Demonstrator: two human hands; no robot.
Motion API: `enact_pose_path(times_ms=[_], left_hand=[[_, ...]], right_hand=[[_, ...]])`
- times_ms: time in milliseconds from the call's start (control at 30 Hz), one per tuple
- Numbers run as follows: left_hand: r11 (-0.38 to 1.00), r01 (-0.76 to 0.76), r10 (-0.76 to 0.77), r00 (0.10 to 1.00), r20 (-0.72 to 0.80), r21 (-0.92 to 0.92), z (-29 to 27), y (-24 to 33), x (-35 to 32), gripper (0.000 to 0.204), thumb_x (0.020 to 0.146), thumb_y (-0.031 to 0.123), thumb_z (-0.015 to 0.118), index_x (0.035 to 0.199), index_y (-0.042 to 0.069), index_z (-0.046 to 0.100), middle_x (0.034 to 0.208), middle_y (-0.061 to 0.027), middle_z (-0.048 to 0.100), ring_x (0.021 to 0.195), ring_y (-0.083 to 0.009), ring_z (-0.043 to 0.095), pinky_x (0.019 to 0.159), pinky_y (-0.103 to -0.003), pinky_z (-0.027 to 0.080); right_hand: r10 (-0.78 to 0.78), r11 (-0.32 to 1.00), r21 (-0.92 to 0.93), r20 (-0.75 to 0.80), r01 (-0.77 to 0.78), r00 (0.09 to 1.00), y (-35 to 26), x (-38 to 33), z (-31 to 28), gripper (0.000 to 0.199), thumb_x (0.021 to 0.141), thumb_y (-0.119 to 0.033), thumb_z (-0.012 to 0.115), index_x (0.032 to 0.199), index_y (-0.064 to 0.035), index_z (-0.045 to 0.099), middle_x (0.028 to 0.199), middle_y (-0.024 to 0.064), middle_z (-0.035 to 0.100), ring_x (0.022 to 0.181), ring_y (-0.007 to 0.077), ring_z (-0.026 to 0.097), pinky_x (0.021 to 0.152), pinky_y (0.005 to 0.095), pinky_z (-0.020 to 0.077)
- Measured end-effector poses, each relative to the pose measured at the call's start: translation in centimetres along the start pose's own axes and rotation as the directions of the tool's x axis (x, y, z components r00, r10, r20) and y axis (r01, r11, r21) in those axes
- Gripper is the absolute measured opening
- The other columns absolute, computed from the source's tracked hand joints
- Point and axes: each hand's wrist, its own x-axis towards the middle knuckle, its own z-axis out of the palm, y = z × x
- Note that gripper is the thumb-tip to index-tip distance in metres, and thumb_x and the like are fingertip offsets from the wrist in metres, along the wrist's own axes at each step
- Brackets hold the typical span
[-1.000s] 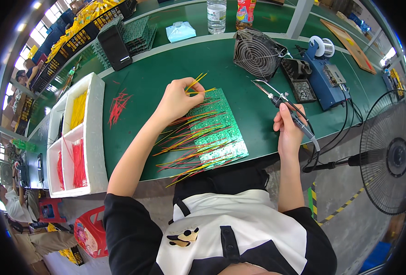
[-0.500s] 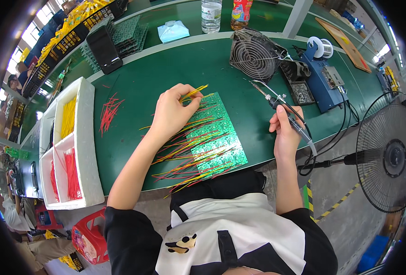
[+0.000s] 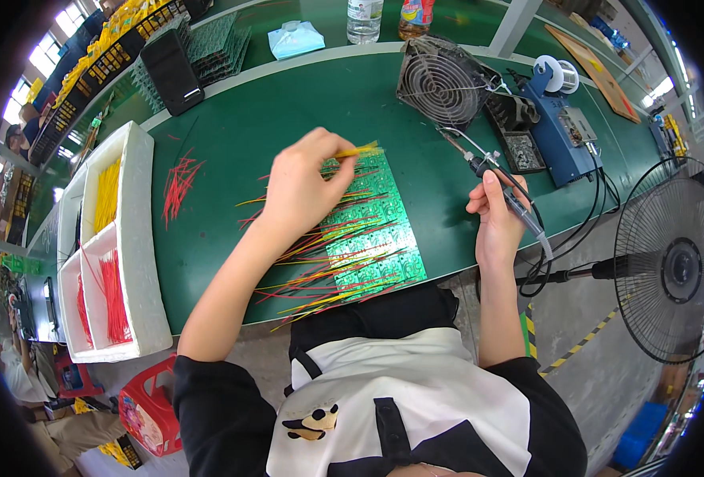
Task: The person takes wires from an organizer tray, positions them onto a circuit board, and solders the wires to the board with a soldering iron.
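The circuit-board panel [image 3: 385, 213] lies flat on the green workbench [image 3: 225, 143], in front of us and between our two hands. We see its long axis run from between 11 and 12 o'clock, at the far end, to between 5 and 6 o'clock, where the near end sits by the bench edge. Thin red and yellow wires [image 3: 312, 250] reach out past its long side, pointing between 8 and 9 o'clock.

Our left hand [image 3: 304, 175] is over the panel's far end, thumb and forefinger pinching a few yellow wires [image 3: 361, 150] whose ends point toward 3 o'clock; we cannot tell whether they touch the board. Our right hand [image 3: 499, 219] is closed around the soldering iron [image 3: 517, 208], its tip pointing between 10 and 11 o'clock, well apart from the panel.

From the panel, the small square fan [image 3: 439, 83] stands at 1 o'clock, the blue soldering station [image 3: 555, 147] at 2, the white foam box [image 3: 147, 262] at 9, and a loose pile of red wires [image 3: 181, 187] between 9 and 10.
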Motion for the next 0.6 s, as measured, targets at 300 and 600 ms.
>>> enact_pose_path(times_ms=[300,600], left_hand=[[1.000,0.024,-0.026,0.996,0.084,0.018,1.2,-1.0,-0.4,0.008,0.074,0.007,0.062,0.079,0.003,0.065,0.078,-0.0093,0.059,0.066,-0.0274,0.059,0.061,-0.034,0.048],[1.000,0.020,-0.021,0.994,0.109,0.004,1.3,-1.1,-0.8,0.012,0.076,0.004,0.061,0.086,0.000,0.065,0.078,-0.0093,0.057,0.063,-0.0215,0.058,0.059,-0.030,0.048]], right_hand=[[0.035,0.998,0.042,0.035,-0.037,0.999,-0.4,-0.4,0.2,0.020,0.084,-0.018,0.064,0.088,-0.0026,0.051,0.063,0.0084,0.058,0.048,0.0109,0.054,0.047,0.0214,0.0445],[0.044,0.997,0.061,0.090,-0.050,0.995,-0.6,-1.1,0.1,0.018,0.085,-0.015,0.062,0.088,-0.0018,0.051,0.063,0.0094,0.057,0.048,0.0120,0.053,0.046,0.0209,0.0436]])
